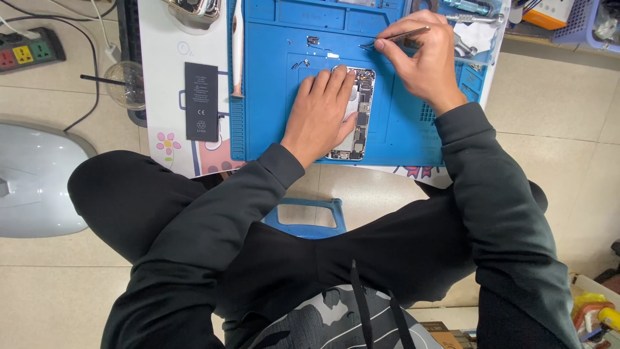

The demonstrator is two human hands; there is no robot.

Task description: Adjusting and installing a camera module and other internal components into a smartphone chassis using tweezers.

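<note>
Overhead view from the head camera, read left to right. At far left, a power strip (29,48) with coloured sockets lies on the tiled floor, above a pale grey rounded object (35,178). A clear plastic cup (124,84) with a dark straw stands at the left edge of the low white desk (161,58). Beside it on the desk lies a flat black rectangular battery (201,101), apart from the work area. A blue silicone work mat (271,116) covers the middle of the desk. Two small metal parts (312,41) rest on the mat above the phone. The left hand (320,113) lies flat, fingers extended, pressing on an opened phone (358,119) whose circuit boards are exposed; the phone rests on the mat's centre, partly hidden under the palm. The right hand (423,61) is closed in a pinch around metal tweezers (397,37), whose tips point left and meet the mat just above the phone's upper right corner. Both arms wear dark sleeves. Further tools lie at the mat's upper right edge, too cluttered to identify.
</note>
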